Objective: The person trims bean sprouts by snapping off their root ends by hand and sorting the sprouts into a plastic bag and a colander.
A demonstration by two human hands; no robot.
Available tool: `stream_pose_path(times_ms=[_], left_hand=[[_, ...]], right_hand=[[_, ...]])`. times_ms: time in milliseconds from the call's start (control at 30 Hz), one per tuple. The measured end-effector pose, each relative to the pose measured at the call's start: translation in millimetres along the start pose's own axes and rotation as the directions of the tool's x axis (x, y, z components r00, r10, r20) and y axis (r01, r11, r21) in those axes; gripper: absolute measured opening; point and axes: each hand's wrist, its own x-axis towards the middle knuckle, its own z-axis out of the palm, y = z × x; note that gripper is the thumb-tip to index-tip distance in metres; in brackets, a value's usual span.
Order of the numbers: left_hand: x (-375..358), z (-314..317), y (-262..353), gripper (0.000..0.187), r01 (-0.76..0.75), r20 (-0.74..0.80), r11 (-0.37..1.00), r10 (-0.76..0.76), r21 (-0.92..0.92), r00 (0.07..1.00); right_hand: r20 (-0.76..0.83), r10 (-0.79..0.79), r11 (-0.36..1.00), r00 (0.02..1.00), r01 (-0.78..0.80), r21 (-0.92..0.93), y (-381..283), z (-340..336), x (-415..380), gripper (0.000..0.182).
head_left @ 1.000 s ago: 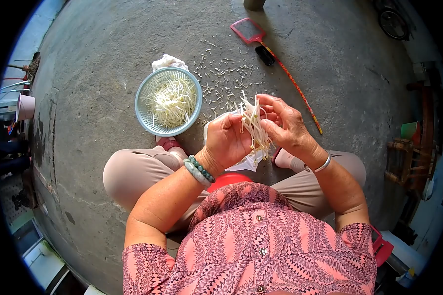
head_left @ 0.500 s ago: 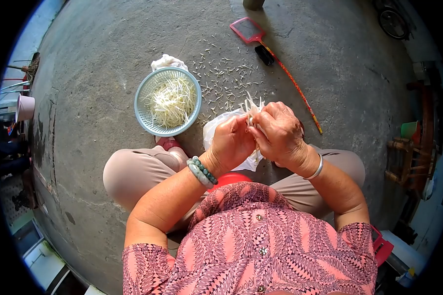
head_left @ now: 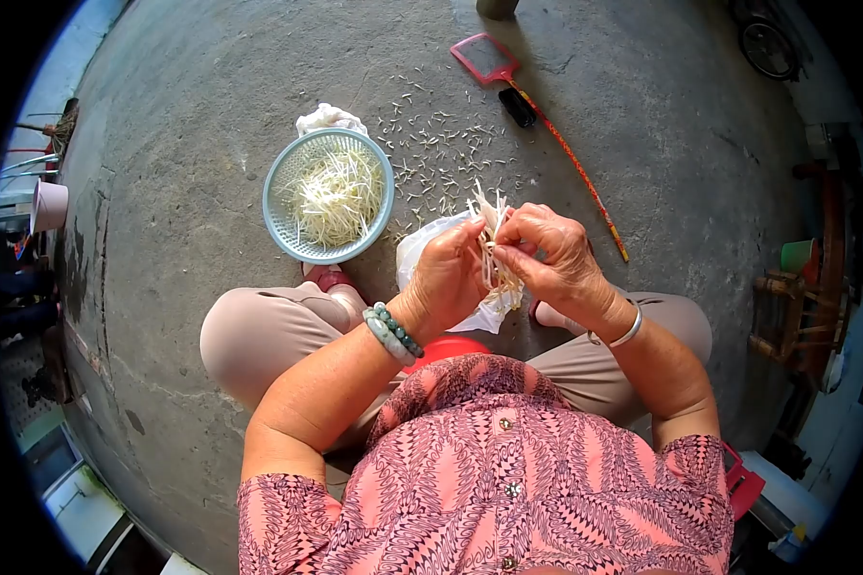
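A small bunch of bean sprouts (head_left: pixel 489 209) is held in my left hand (head_left: pixel 446 273), pale stems sticking up past the fingertips and thin yellowish ends hanging below. Thumb and fingers of my right hand (head_left: pixel 553 254) pinch at the same bunch from the right side. Exactly which sprouts lie between those fingertips is hard to make out. Beneath my hands a white plastic bag (head_left: pixel 414 253) is spread on the floor, partly covered by them. A light blue colander (head_left: pixel 270 211) stands ahead to the left, holding a heap of white bean sprouts (head_left: pixel 334 199).
Many small sprout bits (head_left: pixel 441 144) lie scattered on the concrete floor. A red fly swatter (head_left: pixel 577 165) lies ahead on the right, beside a black object (head_left: pixel 517 107). Another white bag (head_left: pixel 330 119) sits behind the colander. A wooden chair (head_left: pixel 804 307) stands far right.
My right hand has opened away slightly from my left and turned, exposing more of the sprout bunch and its hanging ends. The colander and floor items stay put.
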Motion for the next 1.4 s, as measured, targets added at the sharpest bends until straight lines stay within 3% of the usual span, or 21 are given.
stream_pose_path(times_ms=[67, 167, 267, 367, 467, 567, 600, 700, 800, 933, 1033, 1133, 1267, 1400], left_hand=[[1.6, 0.2, -1.3, 0.037, -0.044, -0.063, 0.999, 0.045, 0.025, 0.997], [-0.6, 5.8, -2.2, 0.036, -0.041, -0.140, 0.994, 0.055, 0.099, 0.989], [-1.7, 2.1, -1.2, 0.034, 0.005, -0.105, 0.987, 0.012, 0.161, 0.994], [-1.2, 2.7, -4.7, 0.028, -0.024, -0.147, 0.958, 0.069, 0.287, 0.987], [-1.5, 10.2, -4.0, 0.023, 0.003, -0.157, 0.947, 0.050, 0.323, 0.986], [-2.0, 7.8, -4.0, 0.023, 0.024, -0.158, 0.942, 0.031, 0.334, 0.987], [-1.8, 5.6, -3.7, 0.024, 0.025, -0.139, 0.942, 0.023, 0.336, 0.990], [-2.3, 0.0, -1.3, 0.025, 0.028, -0.098, 0.946, 0.004, 0.323, 0.995], [-3.6, 4.1, 0.0, 0.025, 0.021, -0.135, 0.956, 0.019, 0.293, 0.991], [-1.9, 14.2, -2.8, 0.025, 0.003, -0.230, 0.952, 0.072, 0.307, 0.971], [-3.5, 15.2, -1.0, 0.025, -0.008, -0.211, 0.953, 0.075, 0.303, 0.975], [-1.2, 12.5, -2.1, 0.023, -0.039, -0.229, 0.957, 0.108, 0.287, 0.967], [1.1, -1.4, -1.9, 0.019, -0.107, -0.281, 0.960, 0.181, 0.259, 0.942], [0.5, -7.1, 2.3, 0.018, -0.132, -0.348, 0.959, 0.217, 0.251, 0.912]], right_hand=[[-0.002, -0.138, 0.990, 0.990, 0.137, -0.031, 2.4, -0.2, -0.2, 0.007], [-0.049, -0.018, 0.990, 0.999, 0.025, 0.140, -3.0, -1.2, -2.2, 0.006], [0.020, 0.111, 0.969, 0.994, -0.113, 0.221, -2.7, -10.2, -1.0, 0.005], [0.065, 0.254, 0.885, 0.965, -0.259, 0.386, -8.7, -11.0, -1.8, 0.005], [-0.002, 0.245, 0.852, 0.970, -0.214, 0.479, -7.3, -6.9, -3.3, 0.008], [0.041, 0.351, 0.735, 0.935, -0.302, 0.607, -7.6, -8.6, -1.5, 0.010], [-0.016, 0.326, 0.804, 0.945, -0.268, 0.530, -2.8, -7.4, -1.4, 0.010], [0.093, 0.387, 0.694, 0.917, -0.356, 0.625, -5.9, -11.6, -0.2, 0.009], [0.048, 0.364, 0.780, 0.930, -0.332, 0.531, -4.2, -12.3, -1.5, 0.008], [0.125, 0.341, 0.803, 0.932, -0.357, 0.477, -5.1, -12.8, -4.6, 0.005], [0.043, 0.127, 0.926, 0.991, -0.134, 0.352, 3.1, -11.5, -4.6, 0.009], [0.034, 0.051, 0.952, 0.998, -0.059, 0.302, -3.6, -14.5, -4.0, 0.010], [0.082, 0.037, 0.896, 0.996, -0.069, 0.438, -3.9, -19.9, -5.3, 0.010], [0.022, 0.063, 0.838, 0.998, -0.065, 0.541, -11.5, -25.7, -5.6, 0.010]])
